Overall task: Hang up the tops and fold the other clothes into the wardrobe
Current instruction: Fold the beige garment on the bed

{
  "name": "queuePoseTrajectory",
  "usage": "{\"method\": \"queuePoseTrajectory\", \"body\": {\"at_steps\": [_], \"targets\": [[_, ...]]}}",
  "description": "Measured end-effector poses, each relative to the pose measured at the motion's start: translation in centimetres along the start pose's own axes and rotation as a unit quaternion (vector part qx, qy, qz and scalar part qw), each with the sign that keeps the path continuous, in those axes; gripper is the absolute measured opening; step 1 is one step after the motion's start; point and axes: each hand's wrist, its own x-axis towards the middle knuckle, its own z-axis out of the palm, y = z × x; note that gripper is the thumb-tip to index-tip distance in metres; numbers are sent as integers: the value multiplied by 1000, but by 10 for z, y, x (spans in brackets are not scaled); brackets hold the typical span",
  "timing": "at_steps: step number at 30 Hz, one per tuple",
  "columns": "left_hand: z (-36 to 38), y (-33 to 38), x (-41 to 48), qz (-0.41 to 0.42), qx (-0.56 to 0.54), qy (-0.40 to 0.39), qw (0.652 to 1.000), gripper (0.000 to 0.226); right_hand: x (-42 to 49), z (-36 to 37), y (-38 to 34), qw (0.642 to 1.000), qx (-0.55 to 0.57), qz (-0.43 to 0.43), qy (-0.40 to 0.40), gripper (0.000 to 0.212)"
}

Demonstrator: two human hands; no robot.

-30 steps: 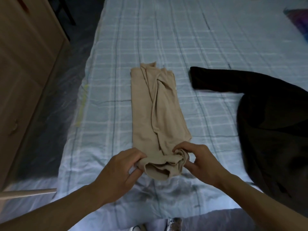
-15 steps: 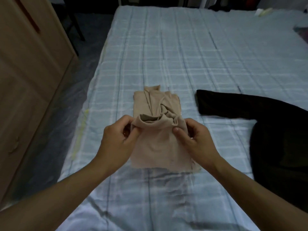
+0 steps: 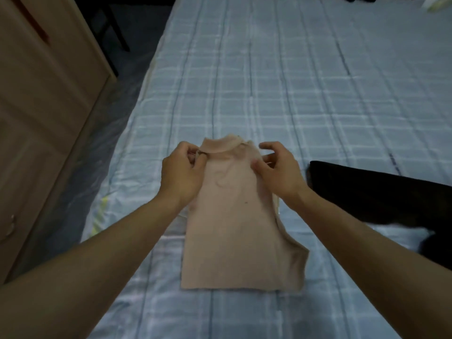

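We have the beige garment [image 3: 234, 231] lying folded flat on the bed [image 3: 269, 81], near the bed's left edge and toward its near end. Our left hand [image 3: 182, 172] pinches the fold's far left corner between thumb and curled fingers. Our right hand [image 3: 278, 170] pinches the far right corner, thumb pressed on the cloth. A black garment [image 3: 379, 196] lies toward the bed's right side, apart from the beige one. Off the bed's left side stands the wooden wardrobe [image 3: 41, 106].
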Motion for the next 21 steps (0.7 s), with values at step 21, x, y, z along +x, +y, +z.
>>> {"method": "queuePoseTrajectory", "body": {"at_steps": [21], "targets": [[79, -102, -3, 244, 374, -208, 870, 74, -12, 38, 110, 890, -367, -224, -154, 75]]}}
